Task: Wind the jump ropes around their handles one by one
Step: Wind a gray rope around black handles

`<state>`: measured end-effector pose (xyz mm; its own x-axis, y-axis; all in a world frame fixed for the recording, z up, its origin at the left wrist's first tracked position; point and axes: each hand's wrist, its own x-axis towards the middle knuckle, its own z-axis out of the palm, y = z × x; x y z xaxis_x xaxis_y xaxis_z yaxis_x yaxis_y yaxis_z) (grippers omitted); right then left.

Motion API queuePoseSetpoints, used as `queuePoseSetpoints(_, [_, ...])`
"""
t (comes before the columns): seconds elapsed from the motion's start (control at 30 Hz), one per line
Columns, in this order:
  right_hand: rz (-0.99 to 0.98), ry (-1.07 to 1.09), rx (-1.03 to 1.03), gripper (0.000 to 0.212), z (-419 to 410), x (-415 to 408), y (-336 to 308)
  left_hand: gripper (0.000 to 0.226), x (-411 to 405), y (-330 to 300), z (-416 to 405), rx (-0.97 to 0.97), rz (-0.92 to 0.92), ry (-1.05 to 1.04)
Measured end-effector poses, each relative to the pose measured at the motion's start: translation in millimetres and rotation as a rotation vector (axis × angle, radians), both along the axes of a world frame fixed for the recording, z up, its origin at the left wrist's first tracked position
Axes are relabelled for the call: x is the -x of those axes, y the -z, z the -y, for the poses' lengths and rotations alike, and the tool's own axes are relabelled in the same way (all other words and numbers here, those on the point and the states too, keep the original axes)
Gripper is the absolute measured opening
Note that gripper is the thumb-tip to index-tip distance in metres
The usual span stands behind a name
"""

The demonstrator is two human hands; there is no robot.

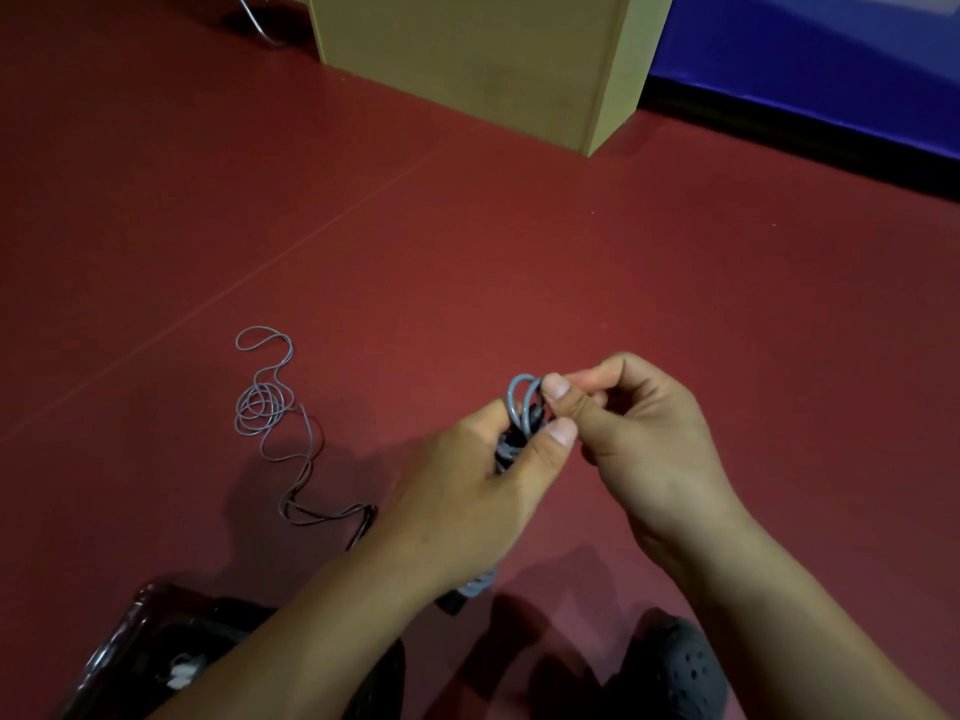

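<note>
My left hand [470,485] grips the black handles [506,446] of a jump rope, which point up and away from me. Grey rope is wound round them, and their lower end [470,589] pokes out below my palm. My right hand [628,423] pinches a loop of that grey rope [522,394] between thumb and fingers at the top of the handles. A second grey jump rope [262,407] lies loose on the red floor to the left, partly coiled, trailing toward me.
A tan box-like cabinet [483,59] stands on the red floor [467,252] ahead. A blue mat [831,59] runs along the back right. A dark container [150,646] sits at the lower left, and a black perforated shoe [680,667] at the bottom right.
</note>
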<state>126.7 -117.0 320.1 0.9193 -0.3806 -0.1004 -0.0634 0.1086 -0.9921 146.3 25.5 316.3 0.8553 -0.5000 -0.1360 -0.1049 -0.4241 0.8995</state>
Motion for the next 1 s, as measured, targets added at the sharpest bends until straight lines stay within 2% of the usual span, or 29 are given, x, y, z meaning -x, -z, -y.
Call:
queuePoseSetpoints(0.07, [-0.033,-0.050,-0.029,0.018,0.0,0.3,-1.3,0.036,-0.7,-0.9,1.0,0.023,-0.010,-0.044])
queuePoseSetpoints(0.17, [-0.114,-0.183,-0.277,0.021,2.0,-0.4,-3.8,0.035,-4.4,-3.5,3.4,0.084,-0.073,-0.154])
queuePoseSetpoints(0.23, [-0.143,-0.229,-0.366,0.019,3.3,-0.5,-6.1,0.032,-7.6,-5.1,3.9,0.104,-0.117,-0.203])
queuePoseSetpoints(0.33, [-0.146,-0.212,-0.362,0.010,2.7,-0.4,-4.8,0.041,-9.6,-10.2,3.0,0.087,-0.156,-0.224])
queuePoseSetpoints(0.47, [-0.065,-0.067,-0.340,0.016,2.8,-6.5,-5.8,0.069,-14.2,-10.0,2.2,0.051,-0.250,-0.203])
queuePoseSetpoints(0.53, [-0.014,0.004,-0.338,0.019,2.9,-12.7,-10.5,0.076,-15.4,-7.1,1.6,-0.003,-0.202,-0.178])
queuePoseSetpoints(0.63, [0.045,0.060,-0.342,0.021,-0.8,-21.1,-14.4,0.066,-15.7,-4.7,-0.7,-0.089,-0.090,-0.188])
queuePoseSetpoints(0.8, [0.019,-0.040,-0.376,0.018,-38.7,-35.9,-3.8,0.065,-19.2,-6.3,-24.7,-0.183,-0.136,-0.431])
queuePoseSetpoints(1.0, [-0.109,-0.227,-0.401,0.019,-108.0,-48.4,15.7,0.067,-16.0,-2.4,-75.5,-0.292,-0.375,-0.640])
